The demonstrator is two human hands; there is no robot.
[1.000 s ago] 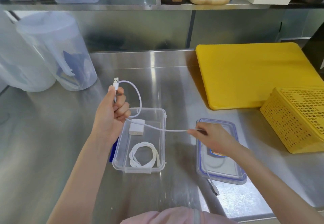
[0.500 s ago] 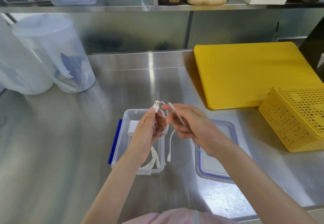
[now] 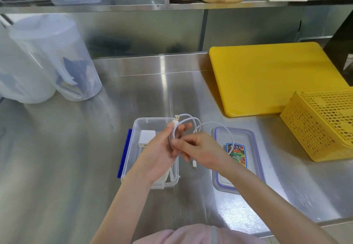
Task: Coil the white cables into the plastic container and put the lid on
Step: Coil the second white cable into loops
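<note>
- The white USB cable [image 3: 193, 127] is looped between my hands, just above the right edge of the clear plastic container [image 3: 152, 123].
- My left hand [image 3: 160, 154] pinches the gathered loops, USB plug [image 3: 176, 118] pointing far; my right hand [image 3: 198, 148] pinches the next turn.
- The free tail arcs right over the lid [image 3: 238, 159] and hangs down, small plug [image 3: 194, 164] dangling near the worktop [image 3: 76, 167].
- The container sits directly under my left hand, so that hand should lower the coil beside the white charger [image 3: 146, 137].
</note>
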